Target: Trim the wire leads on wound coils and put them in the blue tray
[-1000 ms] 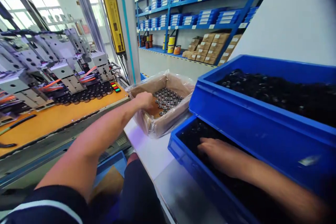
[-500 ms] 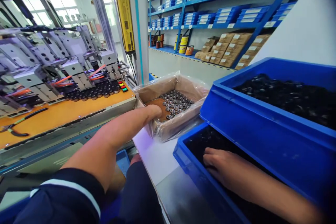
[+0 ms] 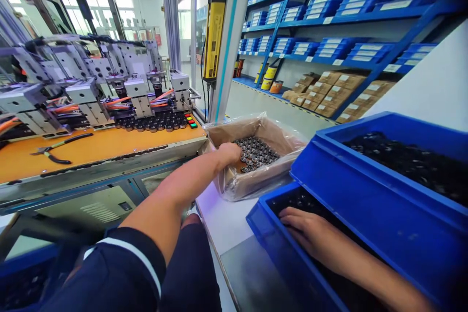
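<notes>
The curled left hand (image 3: 230,153) edged closer to the metal parts (image 3: 260,152); the half-curled right hand (image 3: 306,232) stayed in the lower bin (image 3: 258,220), work continuing. Any grip was hidden.

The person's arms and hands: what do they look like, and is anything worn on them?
The left hand and right hand both look bare, with no glove visible. The left arm wears a short, dark navy sleeve with one pale band near its hem. The right arm shows no sleeve within view.
</notes>
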